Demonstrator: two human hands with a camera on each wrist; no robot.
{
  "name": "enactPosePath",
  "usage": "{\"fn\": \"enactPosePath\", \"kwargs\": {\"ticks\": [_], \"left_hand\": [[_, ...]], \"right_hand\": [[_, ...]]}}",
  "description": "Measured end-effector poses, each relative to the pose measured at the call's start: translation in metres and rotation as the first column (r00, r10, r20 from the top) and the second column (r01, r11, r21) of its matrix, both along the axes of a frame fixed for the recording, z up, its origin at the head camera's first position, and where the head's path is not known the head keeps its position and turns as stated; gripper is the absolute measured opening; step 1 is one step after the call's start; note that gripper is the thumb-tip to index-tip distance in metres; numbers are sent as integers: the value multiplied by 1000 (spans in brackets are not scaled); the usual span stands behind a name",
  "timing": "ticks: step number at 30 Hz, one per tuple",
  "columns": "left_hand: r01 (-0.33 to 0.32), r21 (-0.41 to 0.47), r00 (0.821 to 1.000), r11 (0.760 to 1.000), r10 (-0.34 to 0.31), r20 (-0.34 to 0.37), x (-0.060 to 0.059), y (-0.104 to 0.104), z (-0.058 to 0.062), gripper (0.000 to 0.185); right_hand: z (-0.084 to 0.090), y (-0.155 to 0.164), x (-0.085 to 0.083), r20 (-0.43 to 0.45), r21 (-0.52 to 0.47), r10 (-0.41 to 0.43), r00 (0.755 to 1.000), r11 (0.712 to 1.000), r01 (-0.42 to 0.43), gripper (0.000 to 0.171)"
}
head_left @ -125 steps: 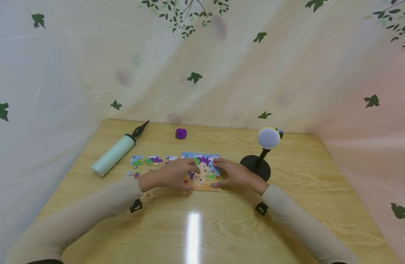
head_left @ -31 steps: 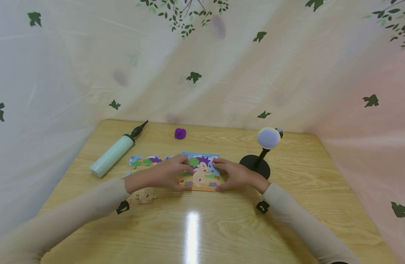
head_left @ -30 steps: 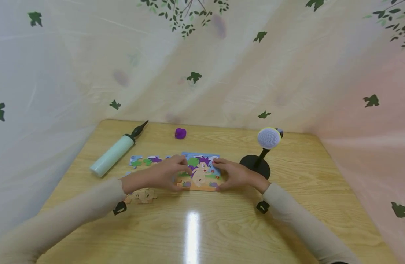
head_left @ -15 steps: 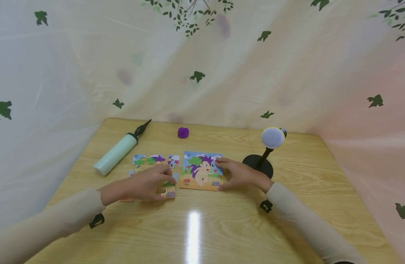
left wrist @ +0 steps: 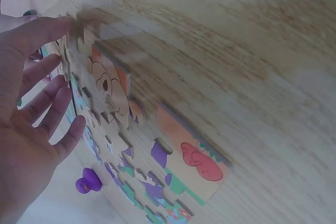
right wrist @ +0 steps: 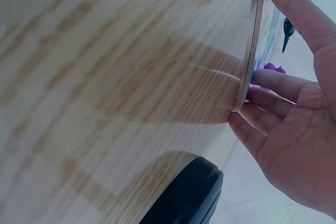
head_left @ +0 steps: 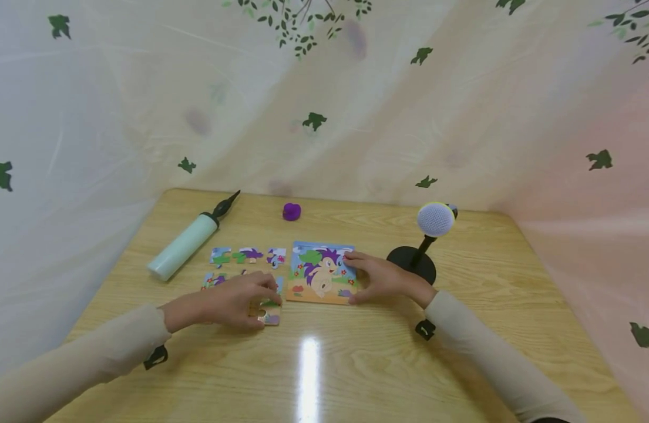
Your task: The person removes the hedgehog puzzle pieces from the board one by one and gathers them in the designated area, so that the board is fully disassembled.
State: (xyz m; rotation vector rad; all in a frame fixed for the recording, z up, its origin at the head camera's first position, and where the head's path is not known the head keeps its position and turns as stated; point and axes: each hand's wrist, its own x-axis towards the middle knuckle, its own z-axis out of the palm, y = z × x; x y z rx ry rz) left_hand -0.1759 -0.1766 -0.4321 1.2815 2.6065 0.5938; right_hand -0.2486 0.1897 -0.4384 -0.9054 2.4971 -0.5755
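A hedgehog picture puzzle [head_left: 324, 276], looking whole, lies flat mid-table. My right hand [head_left: 384, 279] rests along its right side; in the right wrist view its fairly straight fingers [right wrist: 275, 100] and thumb touch the edge. Left of the picture, loose jigsaw pieces [head_left: 275, 258] lie in rough rows. My left hand [head_left: 231, 299] hovers low over these, thumb and fingertips by a lower-right jigsaw piece [head_left: 272, 319]. Its fingers [left wrist: 44, 100] look spread and nearly straight in the left wrist view. Beyond them lie a piece with red fruit [left wrist: 197, 153] and a face piece [left wrist: 110, 82].
A pale green hand pump [head_left: 184, 244] with a black nozzle lies at the left. Behind the puzzle sits a small purple rubber duck [head_left: 291, 212]. Near my right hand a microphone [head_left: 435, 220] stands on a round black base [head_left: 409, 264]. A leaf-printed curtain hangs behind the table.
My left hand has left the picture's left side and moved left over the loose pieces. The lower-right piece has slid slightly toward me. My right hand stays at the right edge.
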Motion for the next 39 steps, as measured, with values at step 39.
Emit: {"fn": "enactPosePath", "kwargs": {"ticks": [39], "left_hand": [[-15,-53,1000,998,16,13,1,-1,-1,43]], "right_hand": [[0,0,0,-3,-8,-2,1000,1000,2,95]]}}
